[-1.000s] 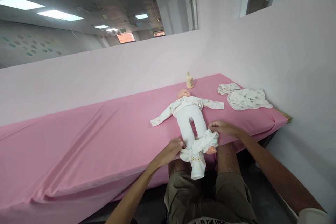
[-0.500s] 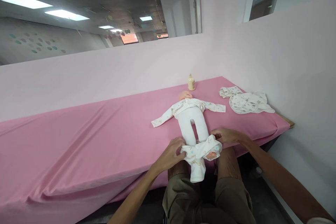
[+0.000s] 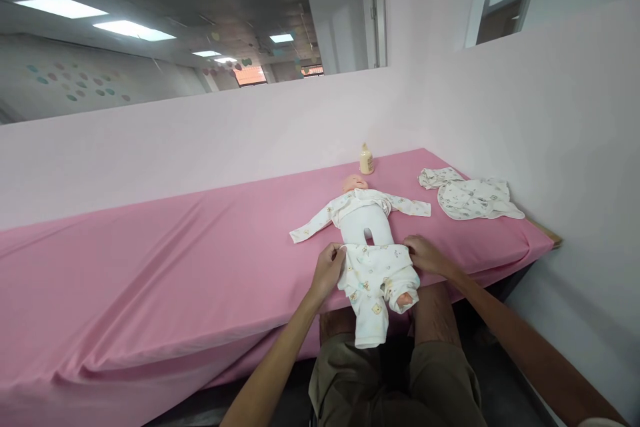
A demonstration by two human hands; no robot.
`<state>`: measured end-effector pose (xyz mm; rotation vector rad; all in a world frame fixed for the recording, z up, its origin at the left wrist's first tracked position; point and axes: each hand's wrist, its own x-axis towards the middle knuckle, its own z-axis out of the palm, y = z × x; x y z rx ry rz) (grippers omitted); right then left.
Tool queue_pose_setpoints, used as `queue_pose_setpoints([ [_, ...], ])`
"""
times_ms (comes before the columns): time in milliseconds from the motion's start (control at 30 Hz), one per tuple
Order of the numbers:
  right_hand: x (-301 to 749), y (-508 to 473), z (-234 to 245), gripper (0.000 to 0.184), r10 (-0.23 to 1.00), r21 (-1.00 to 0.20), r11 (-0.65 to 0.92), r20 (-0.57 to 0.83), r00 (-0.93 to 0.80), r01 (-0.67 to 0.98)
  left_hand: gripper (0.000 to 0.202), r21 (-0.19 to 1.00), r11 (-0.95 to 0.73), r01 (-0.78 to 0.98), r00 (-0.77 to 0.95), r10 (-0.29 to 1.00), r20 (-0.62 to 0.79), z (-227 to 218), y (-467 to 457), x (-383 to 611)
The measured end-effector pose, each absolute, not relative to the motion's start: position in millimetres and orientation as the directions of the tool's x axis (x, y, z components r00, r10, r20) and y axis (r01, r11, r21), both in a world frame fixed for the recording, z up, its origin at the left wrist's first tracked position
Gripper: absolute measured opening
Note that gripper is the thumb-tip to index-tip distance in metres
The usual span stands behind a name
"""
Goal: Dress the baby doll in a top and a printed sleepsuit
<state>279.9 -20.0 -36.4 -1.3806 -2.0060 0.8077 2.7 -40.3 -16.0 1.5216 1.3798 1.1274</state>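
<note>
A baby doll (image 3: 367,219) lies on its back on the pink-covered table, its head toward the wall. It wears a white printed long-sleeved top (image 3: 324,216) with both sleeves spread. White printed baby pants (image 3: 373,273) cover its lower legs, and one foot shows at the bunched right-hand cuff. The other pant leg hangs flat over the table's edge. My left hand (image 3: 327,270) pinches the left end of the waistband. At the opposite end, my right hand (image 3: 423,255) is closed on the waistband. The fingertips of both hands are partly hidden by cloth.
A cream pump bottle (image 3: 367,160) stands near the wall behind the doll's head. Folded printed baby clothes (image 3: 475,197) lie at the right of the pink sheet (image 3: 175,273). My knees are under the table's front edge, and a wall closes off the right side.
Both hands have moved up the doll's legs, drawing the waistband with them. The pants, bunched before, now lie stretched wide over the legs.
</note>
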Motion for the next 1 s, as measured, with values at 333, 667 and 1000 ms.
queue_pose_setpoints([
  [333, 253, -11, 27, 0.03, 0.862, -0.88, 0.254, 0.017, -0.506, 0.403, 0.039, 0.942, -0.175, 0.285, 0.202, 0.972, 0.12, 6, -25, 1],
  [667, 255, 19, 28, 0.027, 0.822, -0.899, 0.157, -0.111, -0.559, 0.408, 0.035, 0.852, -0.308, 0.423, 0.176, 0.951, 0.256, -4, -15, -7],
  [1000, 287, 22, -32, 0.017, 0.852, -0.909, 0.167, -0.062, -0.519, 0.382, 0.032, 0.79, -0.311, 0.529, 0.364, 0.924, 0.12, -16, -9, -25],
])
